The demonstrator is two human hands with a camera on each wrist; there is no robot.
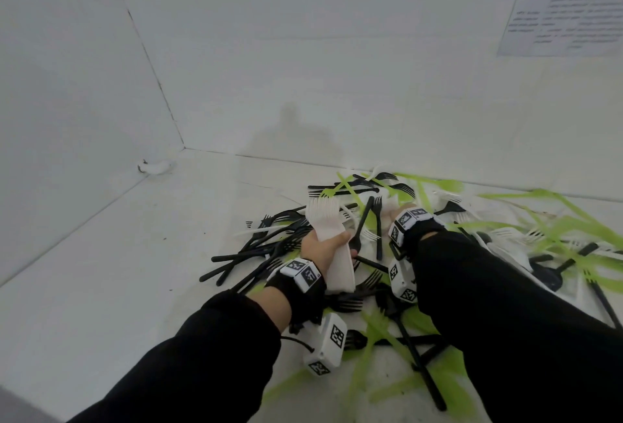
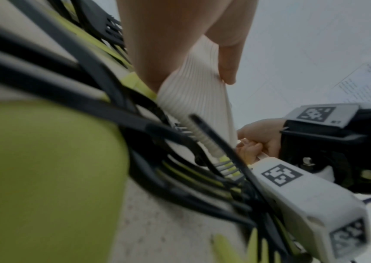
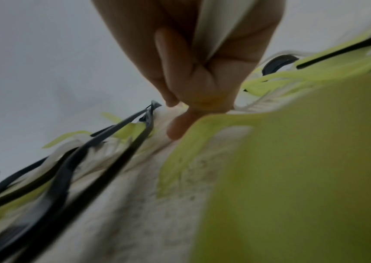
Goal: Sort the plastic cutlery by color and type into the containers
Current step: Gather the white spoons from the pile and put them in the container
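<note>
A mixed pile of black, green and white plastic cutlery (image 1: 387,254) lies on the white table. My left hand (image 1: 320,247) grips a thick stack of white forks (image 1: 325,220), tines up, above the pile's left side; in the left wrist view the thumb and fingers (image 2: 227,58) clamp the ribbed stack (image 2: 193,92). My right hand (image 1: 396,217) is down in the middle of the pile, mostly hidden behind its wristband. In the right wrist view its fingers (image 3: 191,71) curl round a white cutlery handle (image 3: 213,23), with the fingertips low among black forks (image 3: 117,142) and green pieces (image 3: 292,160).
White walls enclose the table at the back and left, meeting in a corner. A printed sheet (image 1: 566,7) hangs on the back wall at the right. A small white fitting (image 1: 155,166) sits at the foot of the left wall. No containers are in view.
</note>
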